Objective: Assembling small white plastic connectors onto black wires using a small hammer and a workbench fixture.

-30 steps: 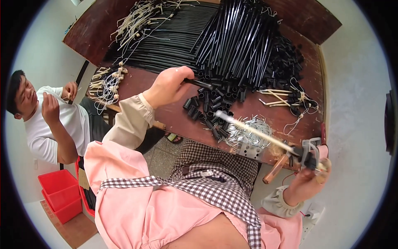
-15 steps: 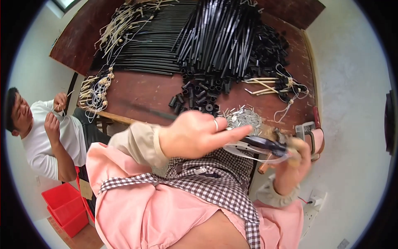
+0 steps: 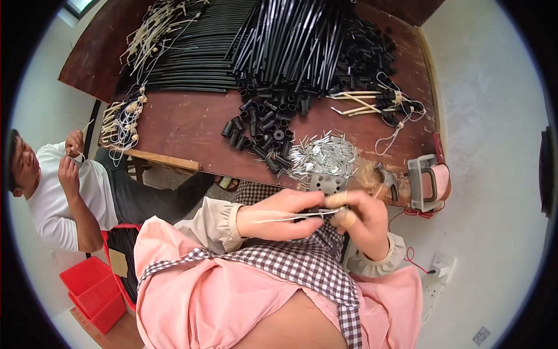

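In front of my apron both hands meet over a thin white cord [image 3: 285, 218]. My left hand [image 3: 279, 215] has its fingers closed on the cord, which trails back across the palm side. My right hand [image 3: 366, 224], tan wraps on its thumb and a finger, pinches at the cord's other end, close to the left fingertips. A small dark part shows between the hands; its shape is mostly hidden. Just beyond them sits a grey metal block with holes [image 3: 328, 184], beside a heap of small silver pins [image 3: 325, 154].
Black tubes [image 3: 285, 46] and short black sleeves [image 3: 264, 125] cover much of the table [image 3: 174, 125]. Corded pale sticks [image 3: 360, 103] lie right, near a hammer [image 3: 388, 181] and a clear-and-pink device [image 3: 429, 180]. A seated person [image 3: 64, 192] works at left, above red bins [image 3: 93, 291].
My left hand has closed from a pointing finger onto the cord. My right hand has moved left to meet it. The black piece it held is now mostly hidden, and the view has shifted.
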`<state>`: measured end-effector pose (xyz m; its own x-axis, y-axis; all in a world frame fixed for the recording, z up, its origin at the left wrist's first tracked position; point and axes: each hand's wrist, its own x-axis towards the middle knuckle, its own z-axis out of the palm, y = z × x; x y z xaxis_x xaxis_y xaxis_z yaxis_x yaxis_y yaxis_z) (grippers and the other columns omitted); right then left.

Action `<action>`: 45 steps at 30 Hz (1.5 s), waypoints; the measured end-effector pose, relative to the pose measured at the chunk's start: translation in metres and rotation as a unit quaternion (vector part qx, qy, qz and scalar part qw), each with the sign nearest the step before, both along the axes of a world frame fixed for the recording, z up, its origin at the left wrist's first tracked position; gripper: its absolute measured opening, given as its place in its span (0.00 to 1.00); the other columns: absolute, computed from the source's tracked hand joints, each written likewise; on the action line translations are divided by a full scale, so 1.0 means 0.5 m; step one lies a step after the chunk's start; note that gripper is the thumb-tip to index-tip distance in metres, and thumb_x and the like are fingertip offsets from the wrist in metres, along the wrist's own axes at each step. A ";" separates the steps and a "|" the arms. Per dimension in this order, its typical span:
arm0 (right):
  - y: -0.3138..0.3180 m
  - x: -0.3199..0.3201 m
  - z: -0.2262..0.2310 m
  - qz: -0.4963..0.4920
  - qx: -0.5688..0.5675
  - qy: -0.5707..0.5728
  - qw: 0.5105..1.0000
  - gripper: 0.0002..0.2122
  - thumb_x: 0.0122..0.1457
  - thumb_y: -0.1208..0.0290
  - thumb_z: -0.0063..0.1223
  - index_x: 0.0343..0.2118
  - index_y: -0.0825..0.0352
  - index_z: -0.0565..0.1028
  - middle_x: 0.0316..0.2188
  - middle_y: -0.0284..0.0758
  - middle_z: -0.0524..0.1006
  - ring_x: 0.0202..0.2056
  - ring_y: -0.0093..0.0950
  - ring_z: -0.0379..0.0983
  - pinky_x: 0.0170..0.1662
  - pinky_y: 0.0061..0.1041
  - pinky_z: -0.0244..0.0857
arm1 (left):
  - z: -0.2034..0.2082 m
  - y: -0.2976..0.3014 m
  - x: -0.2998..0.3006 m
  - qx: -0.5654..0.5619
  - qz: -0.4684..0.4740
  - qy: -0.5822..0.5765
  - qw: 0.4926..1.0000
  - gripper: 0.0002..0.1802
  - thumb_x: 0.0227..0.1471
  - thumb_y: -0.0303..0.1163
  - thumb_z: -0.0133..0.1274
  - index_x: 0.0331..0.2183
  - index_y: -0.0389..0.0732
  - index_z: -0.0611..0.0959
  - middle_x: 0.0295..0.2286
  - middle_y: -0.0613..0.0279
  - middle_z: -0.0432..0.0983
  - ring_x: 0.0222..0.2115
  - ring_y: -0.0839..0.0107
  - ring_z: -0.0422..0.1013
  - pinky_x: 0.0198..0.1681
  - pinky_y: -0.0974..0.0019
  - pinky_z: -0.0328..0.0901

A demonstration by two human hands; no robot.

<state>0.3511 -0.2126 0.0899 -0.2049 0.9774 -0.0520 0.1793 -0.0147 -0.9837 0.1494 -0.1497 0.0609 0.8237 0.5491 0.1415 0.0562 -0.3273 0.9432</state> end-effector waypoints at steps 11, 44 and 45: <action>0.089 -0.060 0.011 0.088 0.189 -0.091 0.974 0.06 0.55 0.75 0.50 0.33 0.70 0.74 0.21 0.35 0.75 0.20 0.19 0.71 0.23 0.18 0.63 | -0.026 -0.042 -0.073 0.070 0.140 -0.140 0.978 0.12 0.50 0.33 0.52 0.34 0.35 0.74 0.25 0.55 0.73 0.25 0.56 0.70 0.30 0.63 0.66; 0.075 -0.080 -0.073 0.060 0.095 -0.243 0.964 0.06 0.53 0.71 0.54 0.31 0.67 0.74 0.29 0.38 0.74 0.31 0.32 0.71 0.37 0.25 0.65 | -0.083 -0.029 -0.120 0.021 0.089 0.215 0.972 0.13 0.52 0.38 0.50 0.25 0.39 0.71 0.15 0.51 0.70 0.18 0.50 0.69 0.21 0.54 0.63; 0.096 -0.084 -0.097 0.054 0.100 -0.203 0.973 0.06 0.54 0.71 0.52 0.31 0.67 0.74 0.29 0.38 0.74 0.31 0.32 0.70 0.37 0.25 0.65 | -0.102 -0.026 -0.126 0.001 0.092 0.205 0.974 0.14 0.53 0.40 0.49 0.25 0.39 0.71 0.15 0.52 0.70 0.18 0.50 0.70 0.21 0.53 0.63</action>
<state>0.3091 -0.1645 0.0414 -0.3098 0.9500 0.0398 0.5429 0.2111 -0.8128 0.0864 -0.1628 0.0100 0.6984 0.6931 -0.1783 0.4870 -0.2777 0.8281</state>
